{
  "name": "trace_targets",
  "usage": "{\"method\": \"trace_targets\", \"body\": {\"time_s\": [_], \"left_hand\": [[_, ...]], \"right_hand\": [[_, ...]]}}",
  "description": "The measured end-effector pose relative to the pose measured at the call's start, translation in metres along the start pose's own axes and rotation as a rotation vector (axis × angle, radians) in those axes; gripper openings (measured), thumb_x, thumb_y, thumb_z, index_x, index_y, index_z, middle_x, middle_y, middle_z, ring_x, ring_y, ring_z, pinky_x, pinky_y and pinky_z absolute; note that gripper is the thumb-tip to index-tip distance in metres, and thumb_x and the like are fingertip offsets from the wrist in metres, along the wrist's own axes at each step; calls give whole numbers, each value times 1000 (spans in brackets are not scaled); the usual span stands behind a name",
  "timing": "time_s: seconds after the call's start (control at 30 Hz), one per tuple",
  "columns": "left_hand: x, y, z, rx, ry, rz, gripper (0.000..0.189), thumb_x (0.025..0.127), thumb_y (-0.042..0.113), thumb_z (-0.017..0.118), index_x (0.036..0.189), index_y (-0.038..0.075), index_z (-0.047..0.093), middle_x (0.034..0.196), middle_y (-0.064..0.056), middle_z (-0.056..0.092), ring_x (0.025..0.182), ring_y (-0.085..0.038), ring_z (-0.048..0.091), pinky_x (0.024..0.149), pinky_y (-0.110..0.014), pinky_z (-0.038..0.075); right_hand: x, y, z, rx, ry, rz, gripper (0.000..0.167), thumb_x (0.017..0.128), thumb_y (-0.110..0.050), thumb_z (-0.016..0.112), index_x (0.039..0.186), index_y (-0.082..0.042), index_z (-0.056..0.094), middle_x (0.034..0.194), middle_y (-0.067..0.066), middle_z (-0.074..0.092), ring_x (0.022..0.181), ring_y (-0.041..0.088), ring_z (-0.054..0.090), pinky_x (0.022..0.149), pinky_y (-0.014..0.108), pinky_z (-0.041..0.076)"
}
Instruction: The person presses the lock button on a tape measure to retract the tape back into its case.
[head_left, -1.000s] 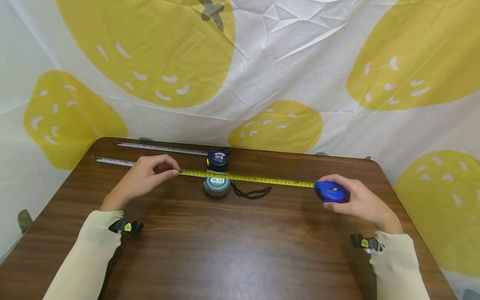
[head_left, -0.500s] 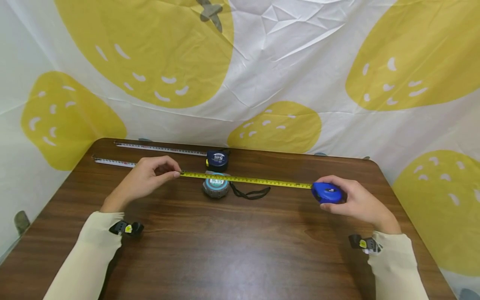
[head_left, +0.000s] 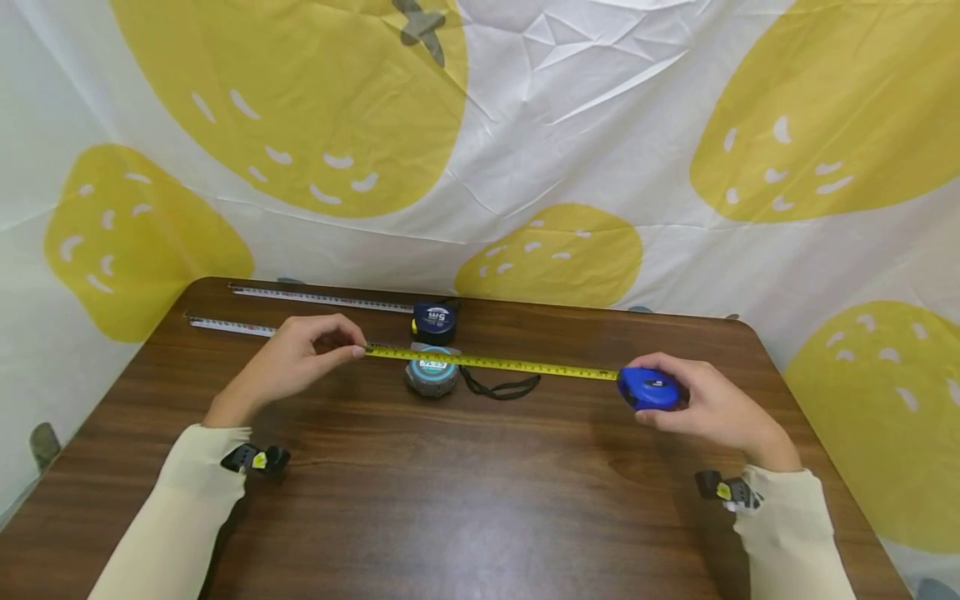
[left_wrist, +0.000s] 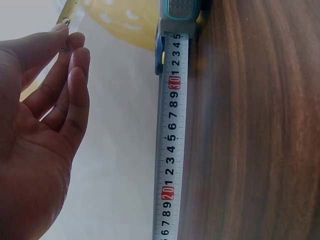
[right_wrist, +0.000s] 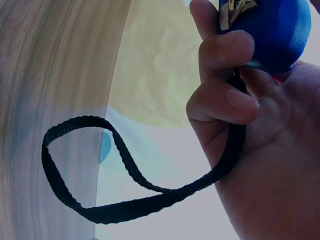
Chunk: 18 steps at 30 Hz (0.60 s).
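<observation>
Blue case (head_left: pixel 651 389) shifted left, yellow blade (head_left: pixel 510 364) protruding; right hand (head_left: pixel 716 408) grips case, left hand (head_left: pixel 296 358) pinches blade.

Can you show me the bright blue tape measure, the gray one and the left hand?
Bright blue tape measure (head_left: pixel 649 390): head view, middle of its case.
Gray tape measure (head_left: pixel 432 380): head view, near side of its case.
Left hand (head_left: pixel 292 360): head view, between wrist and fingers.
</observation>
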<state>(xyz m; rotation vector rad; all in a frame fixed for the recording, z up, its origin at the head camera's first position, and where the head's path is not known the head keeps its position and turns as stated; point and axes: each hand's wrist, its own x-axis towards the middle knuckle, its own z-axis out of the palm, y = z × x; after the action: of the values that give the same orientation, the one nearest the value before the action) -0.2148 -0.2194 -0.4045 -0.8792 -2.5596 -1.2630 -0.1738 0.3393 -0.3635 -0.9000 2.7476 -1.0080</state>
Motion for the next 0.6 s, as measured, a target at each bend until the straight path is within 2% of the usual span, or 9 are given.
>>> {"method": "trace_targets", "body": {"time_s": [0.37,0.6], "left_hand": [[1,4,1,-5,-12,4,9,104,6,78,104,15,78,97,7,75,88,-15,68,77,-28,56],[2,5,2,-9,-14,17,11,103,5,78,103,16,78,97,7,75,88,-14,69,77,-25,55]], "right_hand": [[2,-4,1,7,-20,6,50,94,-12,89,138,-19,66,118,2,71,102,23,67,84,32,59],[3,-5,3,24,-31,8,49,95,-12,88,138,-18,66,118,3,70,100,23,67,81,33,59]]}}
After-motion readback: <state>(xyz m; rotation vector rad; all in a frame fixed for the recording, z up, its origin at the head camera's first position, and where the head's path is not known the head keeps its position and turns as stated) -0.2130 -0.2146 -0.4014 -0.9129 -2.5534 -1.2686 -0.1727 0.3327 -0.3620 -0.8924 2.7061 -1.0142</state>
